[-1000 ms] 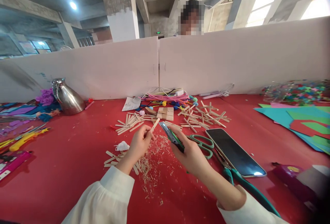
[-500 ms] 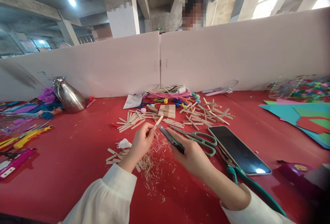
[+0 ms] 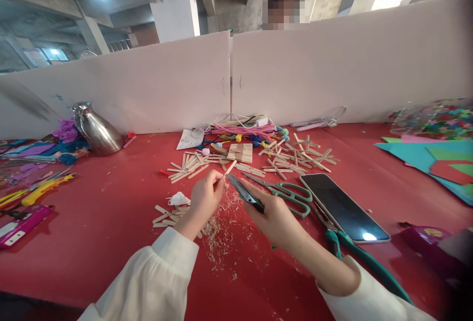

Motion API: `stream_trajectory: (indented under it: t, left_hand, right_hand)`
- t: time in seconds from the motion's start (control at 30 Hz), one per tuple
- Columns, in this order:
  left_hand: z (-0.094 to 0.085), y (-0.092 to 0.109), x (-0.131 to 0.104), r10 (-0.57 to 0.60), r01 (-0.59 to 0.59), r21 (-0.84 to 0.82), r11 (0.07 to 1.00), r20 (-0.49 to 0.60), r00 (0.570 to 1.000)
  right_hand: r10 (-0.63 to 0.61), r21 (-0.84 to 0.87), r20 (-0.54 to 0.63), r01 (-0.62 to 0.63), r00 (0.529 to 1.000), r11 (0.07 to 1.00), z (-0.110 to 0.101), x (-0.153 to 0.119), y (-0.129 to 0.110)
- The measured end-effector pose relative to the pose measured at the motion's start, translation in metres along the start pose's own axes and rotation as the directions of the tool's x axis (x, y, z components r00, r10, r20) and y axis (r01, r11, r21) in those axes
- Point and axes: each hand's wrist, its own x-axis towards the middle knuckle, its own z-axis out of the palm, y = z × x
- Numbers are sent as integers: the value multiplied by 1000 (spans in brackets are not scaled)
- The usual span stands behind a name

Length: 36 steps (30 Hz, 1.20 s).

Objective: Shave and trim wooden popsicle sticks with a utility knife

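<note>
The left hand [image 3: 204, 198] stays clamped on the wooden stick [image 3: 229, 168]; the right hand [image 3: 275, 220], gripping the utility knife [image 3: 244, 192], has edged closer, whittling ongoing.

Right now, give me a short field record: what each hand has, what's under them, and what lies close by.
left hand: grip shut on a wooden craft stick, tip pointing up and away
right hand: grip shut on a utility knife, its blade end near the stick
under the hands: wood shavings on the red table
right of the hands: green-handled scissors, then a phone lying flat
beyond the hands: loose stick pile
far left: metal jug
</note>
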Motion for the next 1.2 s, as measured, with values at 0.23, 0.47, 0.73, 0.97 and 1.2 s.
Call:
stream_trajectory:
  t: [0.23,0.47,0.73,0.97,1.2]
  left_hand:
    - [1,0,-1,11,-11,-17,1000,-4,1000]
    - [2,2,-2,-14,14,-19,1000,-46,999]
    - [11,0,-3,-73,63,-171,983,-53,996]
    - [13,-3,-2,-112,108,-354,929,7,994]
    - [12,-3,-2,-140,133,-403,906,11,990]
  right_hand:
    - [-56,-75,-32,53,998,996,-1,-1,-1]
    - [64,72,16,-65,998,995,4,-4,-3]
    - [228,359,151,-269,962,894,6,-3,-10]
    - [-21,-159,-78,8,997,987,4,-3,0]
    - [-35,-246,-64,18,997,969,0,-5,-3]
